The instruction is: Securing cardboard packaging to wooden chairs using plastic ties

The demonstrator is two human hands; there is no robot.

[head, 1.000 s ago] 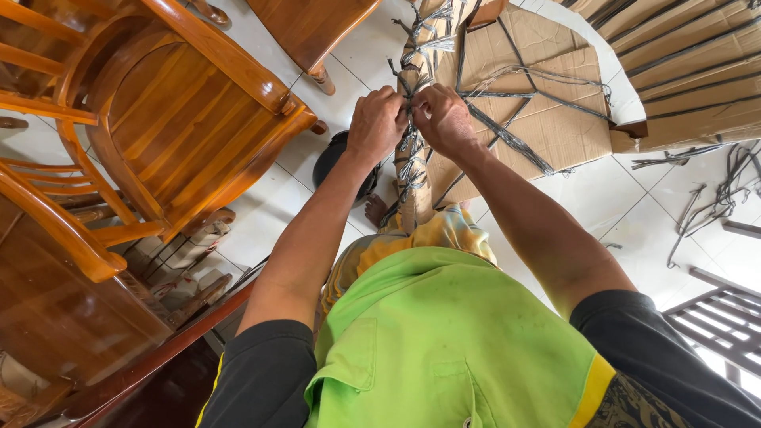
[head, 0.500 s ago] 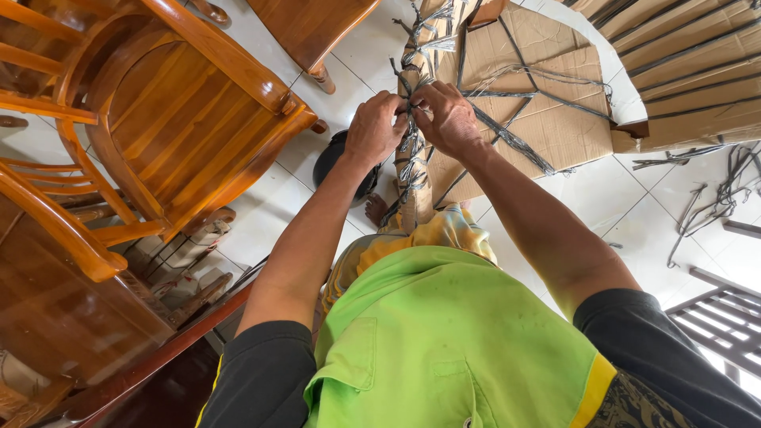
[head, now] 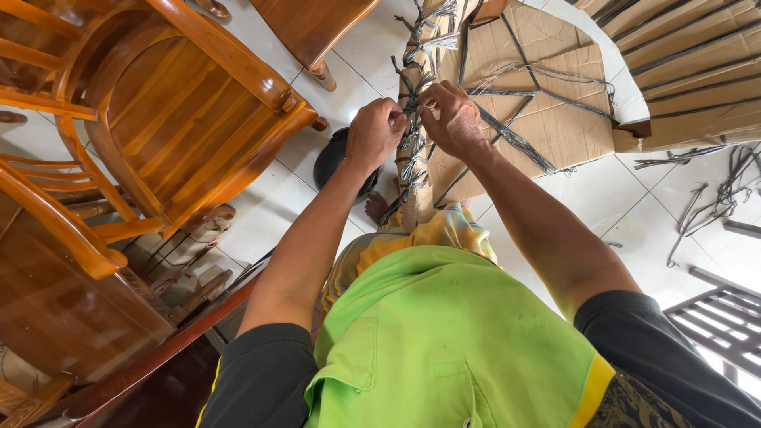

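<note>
My left hand (head: pixel 374 132) and my right hand (head: pixel 452 119) are both closed on grey plastic strapping (head: pixel 412 147) that is wound around a narrow cardboard-wrapped post (head: pixel 415 194). The post rises from the floor between my feet. The two hands face each other at the same height, pinching the strands close together. More grey straps (head: pixel 515 139) run from the post across a larger cardboard-wrapped piece (head: pixel 555 119) behind it. My green shirt fills the lower middle of the view.
Polished wooden chairs (head: pixel 182 111) stand stacked at the left. A dark round object (head: pixel 331 158) lies on the white tile floor beside the post. Loose cut strapping (head: pixel 713 198) is scattered at the right, near another cardboard-wrapped bundle (head: pixel 690 71) and a slatted panel (head: pixel 721 317).
Both hands stay at the same spot on the post; the fingers have shifted slightly on the strapping. Nothing else has moved.
</note>
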